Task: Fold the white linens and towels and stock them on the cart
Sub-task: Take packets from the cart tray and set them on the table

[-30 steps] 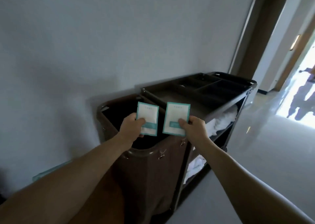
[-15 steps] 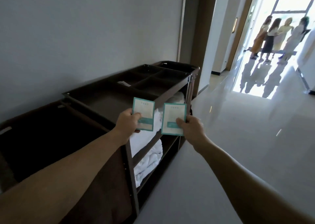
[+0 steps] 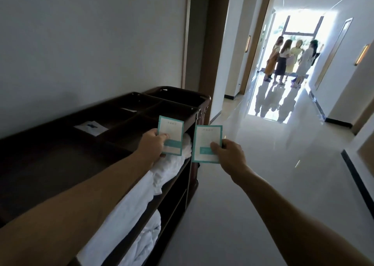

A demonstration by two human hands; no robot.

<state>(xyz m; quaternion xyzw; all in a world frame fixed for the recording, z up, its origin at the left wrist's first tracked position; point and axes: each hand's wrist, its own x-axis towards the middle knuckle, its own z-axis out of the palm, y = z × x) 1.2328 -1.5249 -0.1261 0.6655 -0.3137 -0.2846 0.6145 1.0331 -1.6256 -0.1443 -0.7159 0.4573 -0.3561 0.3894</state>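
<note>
- The left packet (image 3: 171,135): white, teal border, teal band low down.
- The right packet (image 3: 206,143): same white, teal border and band.
- The cart (image 3: 60,164): dark brown.
- The linens (image 3: 131,205): plain white.
- The floor (image 3: 263,184): glossy pale grey.
- The wall (image 3: 81,43): pale grey.

Of your body, only the two arms show, from the forearm down. Your left forearm (image 3: 81,201) fills the lower left of the frame and your right forearm (image 3: 293,215) the lower right. Both are bare up to the frame edge. Your left hand (image 3: 152,144) and right hand (image 3: 230,154), near the centre, are bare too.
</note>
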